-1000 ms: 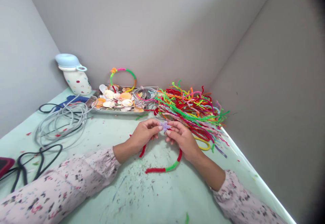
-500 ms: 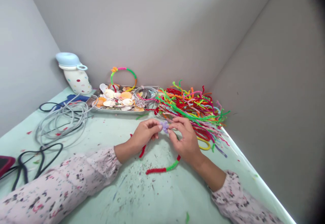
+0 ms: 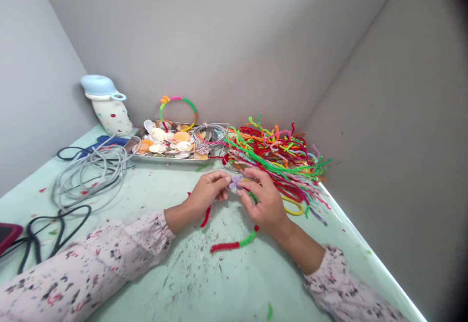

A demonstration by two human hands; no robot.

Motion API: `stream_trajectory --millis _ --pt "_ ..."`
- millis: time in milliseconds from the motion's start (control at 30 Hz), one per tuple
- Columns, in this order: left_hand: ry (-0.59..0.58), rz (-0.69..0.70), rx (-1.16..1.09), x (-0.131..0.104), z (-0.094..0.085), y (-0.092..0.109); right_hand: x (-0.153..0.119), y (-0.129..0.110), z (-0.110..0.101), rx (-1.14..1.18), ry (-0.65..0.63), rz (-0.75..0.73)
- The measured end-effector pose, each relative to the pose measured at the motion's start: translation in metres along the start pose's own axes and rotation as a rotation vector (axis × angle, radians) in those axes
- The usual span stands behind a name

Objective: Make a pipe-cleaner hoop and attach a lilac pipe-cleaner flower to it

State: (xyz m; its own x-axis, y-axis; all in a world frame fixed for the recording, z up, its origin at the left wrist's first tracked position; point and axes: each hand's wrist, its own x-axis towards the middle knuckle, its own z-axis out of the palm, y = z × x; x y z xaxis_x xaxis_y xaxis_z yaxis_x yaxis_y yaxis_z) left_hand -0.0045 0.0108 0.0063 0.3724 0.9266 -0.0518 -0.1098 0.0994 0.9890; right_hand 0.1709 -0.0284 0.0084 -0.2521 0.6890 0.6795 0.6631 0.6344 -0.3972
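Note:
A small purple pipe-cleaner flower (image 3: 236, 180) sits at the middle, off the table. My left hand (image 3: 212, 186) is closed, pinching its left side between thumb and forefinger. From the right, my right hand (image 3: 265, 202) has its thumb and forefinger close together at the flower's petals, with the other fingers loosely bent. Below and behind the hands curves a band wrapped in red and green pipe cleaner (image 3: 224, 246). Part of it passes behind my right hand, and another red end (image 3: 205, 216) shows under the left hand.
A metal tray of seashells (image 3: 175, 160) stands at the back, with a colourful pipe-cleaner hoop (image 3: 189, 104) upright in it. At the right lies a heap of pipe cleaners (image 3: 278, 151). Grey cable (image 3: 62, 190), black cord (image 3: 32, 234) and a white bottle (image 3: 113, 117) occupy the left.
The fingers of my right hand have shifted slightly and loosened around the petals, so more of the purple flower shows. My left hand keeps its pinch in nearly the same place.

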Motion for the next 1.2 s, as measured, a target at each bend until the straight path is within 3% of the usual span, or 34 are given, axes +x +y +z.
stream_trajectory --millis 400,767,1200 --pt "0.005 0.015 0.03 0.0018 -0.0019 -0.0034 -0.0003 0.0005 0.0005 0.015 0.048 -0.013" --pt "-0.008 0.019 0.023 0.0011 -0.0005 -0.0021 0.0007 0.0001 0.0002 0.031 -0.028 -0.02" --pt "-0.009 0.03 0.055 0.0008 -0.0005 -0.0031 0.0002 -0.0001 0.0006 0.046 -0.007 0.009"
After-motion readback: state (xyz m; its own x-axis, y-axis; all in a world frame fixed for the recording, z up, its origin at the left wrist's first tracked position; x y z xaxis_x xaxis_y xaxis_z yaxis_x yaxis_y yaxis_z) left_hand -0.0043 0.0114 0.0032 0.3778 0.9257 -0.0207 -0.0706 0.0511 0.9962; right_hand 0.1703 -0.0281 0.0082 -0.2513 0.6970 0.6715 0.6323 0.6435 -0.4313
